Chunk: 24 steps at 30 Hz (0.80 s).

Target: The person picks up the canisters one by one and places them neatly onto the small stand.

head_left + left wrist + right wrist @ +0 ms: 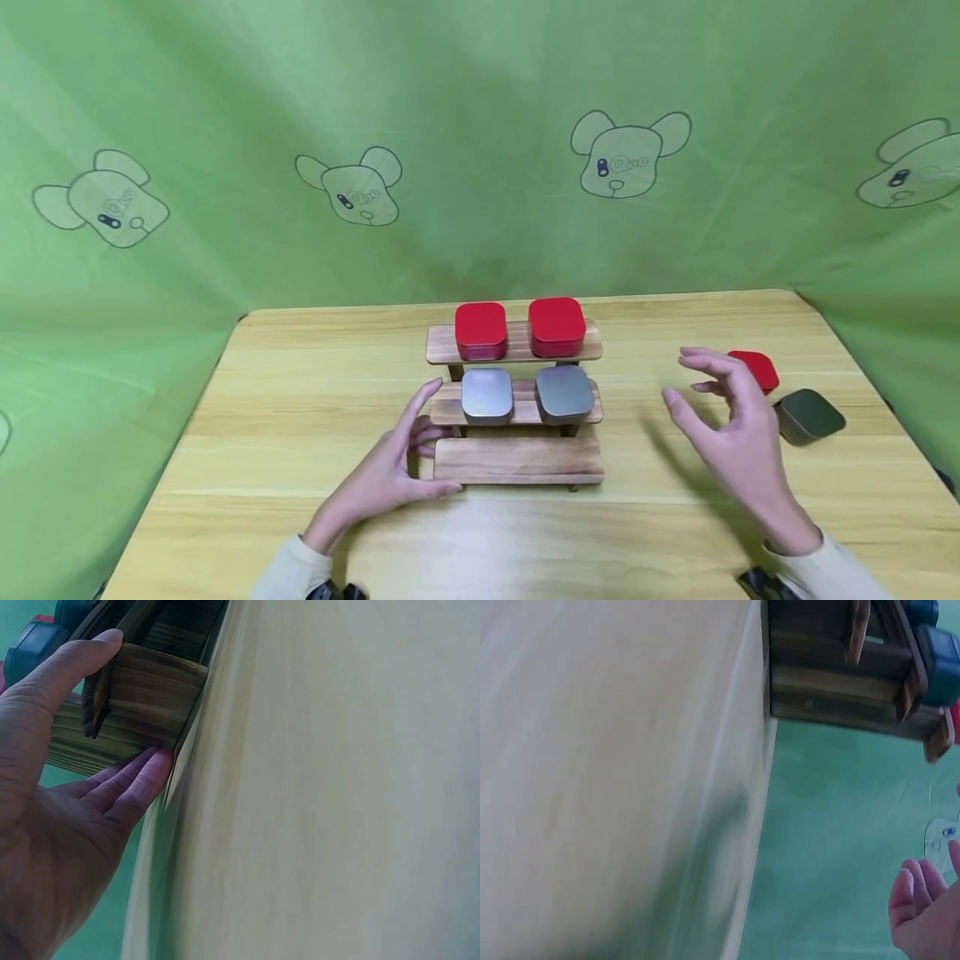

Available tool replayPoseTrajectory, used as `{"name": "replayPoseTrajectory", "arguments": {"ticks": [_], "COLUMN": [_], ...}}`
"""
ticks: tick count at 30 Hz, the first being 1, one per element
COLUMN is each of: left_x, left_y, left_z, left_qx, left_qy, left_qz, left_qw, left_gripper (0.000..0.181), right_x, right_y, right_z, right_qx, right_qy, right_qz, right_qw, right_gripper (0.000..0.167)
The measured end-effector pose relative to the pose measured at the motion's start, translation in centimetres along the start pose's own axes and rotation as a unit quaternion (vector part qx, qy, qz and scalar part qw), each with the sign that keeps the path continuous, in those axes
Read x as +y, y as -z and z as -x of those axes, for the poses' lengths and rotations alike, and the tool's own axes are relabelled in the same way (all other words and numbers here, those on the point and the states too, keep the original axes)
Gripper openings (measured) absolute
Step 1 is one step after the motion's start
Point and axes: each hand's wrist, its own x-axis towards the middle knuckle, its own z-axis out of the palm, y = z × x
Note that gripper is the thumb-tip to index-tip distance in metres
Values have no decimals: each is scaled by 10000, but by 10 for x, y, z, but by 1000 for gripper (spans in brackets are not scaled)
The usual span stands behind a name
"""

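A three-step wooden display stand (517, 462) stands mid-table. Its top step carries two red square tins, the left one (481, 329) and the right one (557, 325). Two tins sit on the middle step: a silver one (487, 395) and a greyer one (564, 392). Nothing lies on the lowest step. My left hand (390, 471) holds the stand's left end, thumb at the front of the lowest step and fingers (142, 784) against the side. To the right, my right hand (738, 433) hovers with fingers spread and loosely bent, holding nothing.
Beyond my right hand, a red tin (757, 371) and a dark green tin (812, 417) lie on the table, the red one partly hidden by the fingers. The light wooden table (315, 358) is bordered by a green curtain (480, 233) with printed bear heads.
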Motion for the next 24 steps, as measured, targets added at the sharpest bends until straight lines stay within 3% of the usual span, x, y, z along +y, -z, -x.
{"name": "replayPoseTrajectory", "arguments": {"ticks": [5,13,24], "left_x": [0,-1,0], "left_y": [1,0,1], "left_z": [0,0,-1], "left_qx": [-6,16,-3], "left_qy": [-42,-31,26], "left_qz": [-7,-68,-29], "left_qw": [10000,10000,10000], "left_gripper": [131,131,132], "right_x": [11,28,48], "right_y": [10,30,55], "right_z": [-2,-4,-12], "right_qx": [165,21,-276], "right_qy": [-514,-1636,-1852], "right_qz": [613,1467,2070], "right_qw": [9967,9755,9602], "right_gripper": [58,56,65]}}
